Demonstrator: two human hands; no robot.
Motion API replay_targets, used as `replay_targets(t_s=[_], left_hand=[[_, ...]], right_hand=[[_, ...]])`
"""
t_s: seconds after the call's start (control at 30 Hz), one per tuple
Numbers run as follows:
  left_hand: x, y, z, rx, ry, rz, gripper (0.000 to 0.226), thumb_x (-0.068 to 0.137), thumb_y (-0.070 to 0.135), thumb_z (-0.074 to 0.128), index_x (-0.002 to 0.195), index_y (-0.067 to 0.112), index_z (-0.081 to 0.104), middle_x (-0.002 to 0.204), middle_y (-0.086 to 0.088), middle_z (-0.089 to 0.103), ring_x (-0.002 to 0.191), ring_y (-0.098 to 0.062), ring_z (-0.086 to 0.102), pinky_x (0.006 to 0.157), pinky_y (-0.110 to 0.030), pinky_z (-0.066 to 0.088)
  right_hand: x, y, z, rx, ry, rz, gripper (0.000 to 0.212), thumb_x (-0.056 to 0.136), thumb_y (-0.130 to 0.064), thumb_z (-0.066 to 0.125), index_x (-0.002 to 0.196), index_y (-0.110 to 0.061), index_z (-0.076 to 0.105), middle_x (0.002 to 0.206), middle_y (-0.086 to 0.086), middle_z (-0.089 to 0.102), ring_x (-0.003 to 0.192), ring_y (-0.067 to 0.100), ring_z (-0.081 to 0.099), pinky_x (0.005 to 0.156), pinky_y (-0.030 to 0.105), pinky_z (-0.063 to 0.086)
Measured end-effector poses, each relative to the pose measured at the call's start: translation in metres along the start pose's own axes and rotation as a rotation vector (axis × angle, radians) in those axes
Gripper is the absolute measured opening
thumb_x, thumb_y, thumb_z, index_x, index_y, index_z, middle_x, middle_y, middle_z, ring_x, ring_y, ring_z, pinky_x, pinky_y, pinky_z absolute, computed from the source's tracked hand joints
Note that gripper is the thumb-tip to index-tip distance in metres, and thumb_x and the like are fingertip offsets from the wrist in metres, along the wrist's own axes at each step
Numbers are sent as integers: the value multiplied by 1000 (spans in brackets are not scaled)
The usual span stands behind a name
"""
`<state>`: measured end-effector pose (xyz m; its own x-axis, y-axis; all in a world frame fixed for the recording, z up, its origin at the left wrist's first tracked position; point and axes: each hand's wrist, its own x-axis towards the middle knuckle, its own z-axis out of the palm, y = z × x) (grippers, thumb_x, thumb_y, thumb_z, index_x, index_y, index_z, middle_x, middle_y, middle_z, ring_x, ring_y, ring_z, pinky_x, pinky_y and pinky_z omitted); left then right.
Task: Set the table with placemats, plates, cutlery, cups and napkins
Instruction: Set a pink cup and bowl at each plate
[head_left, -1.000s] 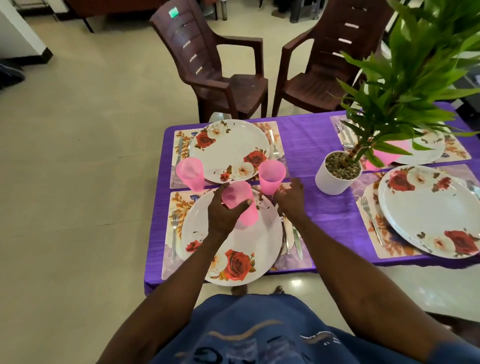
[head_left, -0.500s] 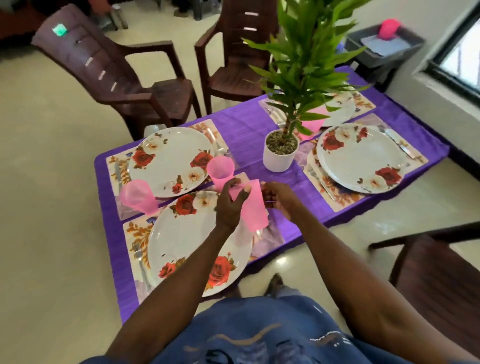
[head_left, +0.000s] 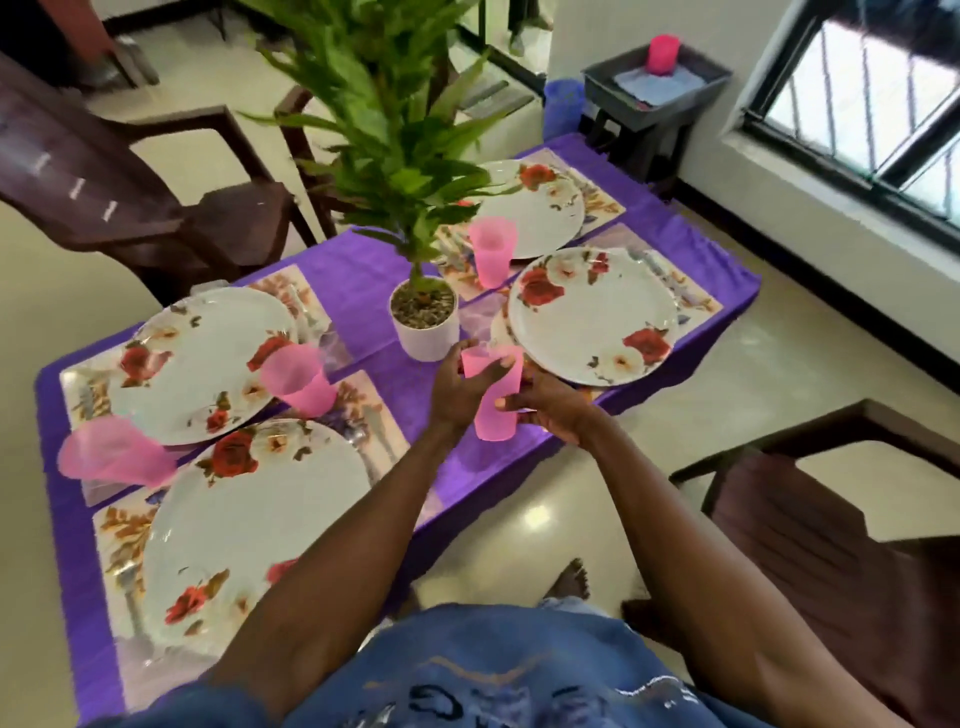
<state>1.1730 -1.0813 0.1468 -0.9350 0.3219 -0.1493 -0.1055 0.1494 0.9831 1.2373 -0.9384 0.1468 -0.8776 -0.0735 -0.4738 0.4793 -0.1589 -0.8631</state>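
Both my left hand (head_left: 460, 387) and right hand (head_left: 550, 408) grasp the last pink cup (head_left: 493, 395) above the near right placemat; plates are set, three cups stand placed, napkins unseen.

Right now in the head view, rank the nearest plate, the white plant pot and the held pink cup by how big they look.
1. Nearest plate, helped by nearness to the camera.
2. White plant pot.
3. Held pink cup, close to the pot, so unsure.
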Motion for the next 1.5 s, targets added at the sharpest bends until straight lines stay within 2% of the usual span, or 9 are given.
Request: replay_targets(t_s=[0.23, 0.4, 0.57, 0.67, 0.8, 1.0, 1.13, 1.27, 1.5], left_hand=[[23, 22, 107, 75, -70, -19, 73, 79, 54, 71, 140, 21, 48, 132, 3, 56, 117, -13, 54, 91, -21, 44], [46, 23, 137, -5, 93, -63, 58, 79, 63, 59, 120, 23, 61, 114, 4, 67, 107, -18, 63, 87, -40, 53], [79, 20, 154, 146, 233, -87, 8, 91, 22, 58, 91, 22, 66, 92, -5, 71, 88, -26, 66, 73, -33, 51], [103, 12, 165, 178, 243, -129, 15, 89, 17, 55, 78, 22, 64, 81, -3, 71, 78, -25, 67, 72, -40, 54], [143, 6, 185, 184, 259, -160, 12, 87, 16, 57, 86, 11, 68, 82, -7, 72, 78, -28, 67, 73, -42, 55], [190, 6, 206, 134, 283, -215, 17, 85, 13, 59, 73, 23, 66, 80, -9, 72, 79, -30, 67, 76, -48, 56], [206, 3, 210, 153, 312, -259, 11, 83, 19, 57, 82, 20, 67, 86, -8, 73, 83, -30, 67, 80, -49, 56], [214, 9, 217, 148, 394, -275, 19, 81, 14, 56, 70, 28, 64, 82, -6, 73, 80, -28, 67, 78, -46, 57], [226, 18, 243, 175, 543, -307, 16, 80, 18, 55, 81, 13, 71, 78, -5, 72, 76, -28, 68, 74, -41, 55]], right_hand=[[-23, -22, -97, -197, 211, -67, 71, 74, -25, 83, 136, -23, 49, 121, 5, 66, 110, 26, 63, 92, 49, 55], [-15, -39, -142, -118, 350, -99, 86, 70, -18, 86, 142, -22, 38, 125, -4, 56, 118, 20, 52, 97, 43, 52], [13, -54, -178, -172, 534, -97, 97, 64, -37, 89, 142, -22, 34, 141, 2, 46, 123, 22, 46, 98, 51, 50], [30, -69, -195, -243, 605, -121, 86, 69, -37, 86, 138, -20, 39, 138, 1, 46, 119, 19, 45, 88, 38, 49], [60, -96, -228, -303, 637, -200, 82, 69, -32, 86, 137, -19, 41, 131, -2, 49, 118, 19, 46, 89, 33, 44], [111, -132, -270, -290, 741, -233, 86, 65, -23, 87, 138, -20, 42, 124, -3, 56, 110, 18, 52, 76, 23, 44], [136, -139, -283, -343, 746, -222, 84, 68, -26, 86, 139, -19, 41, 130, 1, 56, 114, 19, 51, 88, 31, 43], [157, -146, -295, -406, 704, -192, 81, 68, -28, 84, 137, -24, 42, 120, -8, 55, 105, 12, 47, 82, 30, 40], [190, -150, -329, -624, 489, -234, 68, 70, -37, 80, 129, -27, 48, 115, -2, 66, 104, 20, 60, 76, 32, 46]])
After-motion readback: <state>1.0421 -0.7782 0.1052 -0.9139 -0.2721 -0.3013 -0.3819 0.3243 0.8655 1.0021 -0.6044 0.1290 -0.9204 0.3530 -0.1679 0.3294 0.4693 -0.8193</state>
